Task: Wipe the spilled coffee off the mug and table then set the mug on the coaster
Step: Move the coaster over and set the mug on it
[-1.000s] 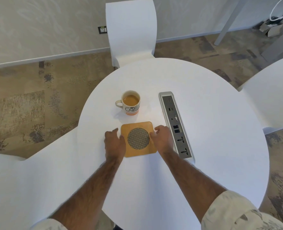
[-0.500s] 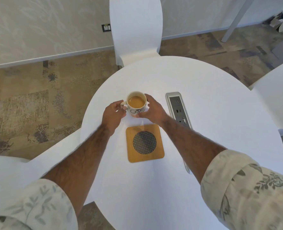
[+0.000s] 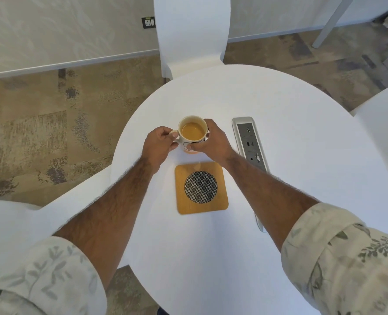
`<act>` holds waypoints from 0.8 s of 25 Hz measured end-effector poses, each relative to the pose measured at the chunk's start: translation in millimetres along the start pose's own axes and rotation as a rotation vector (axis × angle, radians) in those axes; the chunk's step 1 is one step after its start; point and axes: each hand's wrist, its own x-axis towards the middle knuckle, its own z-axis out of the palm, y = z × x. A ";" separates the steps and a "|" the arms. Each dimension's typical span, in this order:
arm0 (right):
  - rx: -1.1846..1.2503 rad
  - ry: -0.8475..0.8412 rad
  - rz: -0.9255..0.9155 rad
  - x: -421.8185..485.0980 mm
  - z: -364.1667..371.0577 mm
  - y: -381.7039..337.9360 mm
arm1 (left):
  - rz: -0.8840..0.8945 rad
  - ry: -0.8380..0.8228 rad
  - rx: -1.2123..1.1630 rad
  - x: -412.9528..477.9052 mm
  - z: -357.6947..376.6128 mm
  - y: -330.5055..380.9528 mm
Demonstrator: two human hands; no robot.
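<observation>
Head view: left hand (image 3: 157, 144) is pinching the mug (image 3: 193, 134) handle, right hand (image 3: 211, 142) is cupping its side; no wiping visible, coaster (image 3: 201, 188) is waiting empty.

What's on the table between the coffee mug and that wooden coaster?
Nothing: the head view shows bare white table between the mug and the coaster.
</observation>
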 end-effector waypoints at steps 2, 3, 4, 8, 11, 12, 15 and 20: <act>0.004 0.016 -0.012 -11.6 -3.1 -1.3 | 0.006 -0.012 -0.012 -9.6 1.2 0.9; 0.009 0.020 -0.020 -19.1 -4.4 -2.3 | 0.010 -0.018 -0.015 -16.1 1.4 1.6; 0.014 0.023 -0.028 -27.4 -6.2 -4.3 | 0.014 -0.024 -0.016 -23.9 1.5 2.4; 0.018 0.030 -0.044 -62.5 -10.8 -12.7 | 0.027 -0.050 -0.028 -58.2 1.2 4.4; 0.018 0.041 -0.035 -88.1 -10.7 -14.3 | 0.034 -0.052 -0.054 -83.9 1.6 1.2; 0.019 0.040 -0.029 -95.4 -10.3 -13.4 | 0.032 -0.052 -0.056 -90.9 1.5 -0.9; 0.012 0.032 -0.007 -114.8 -9.1 -9.2 | 0.013 -0.058 -0.048 -108.1 0.7 -10.8; 0.004 0.029 0.029 -132.3 -4.4 4.6 | -0.028 -0.081 -0.046 -123.1 1.8 -25.1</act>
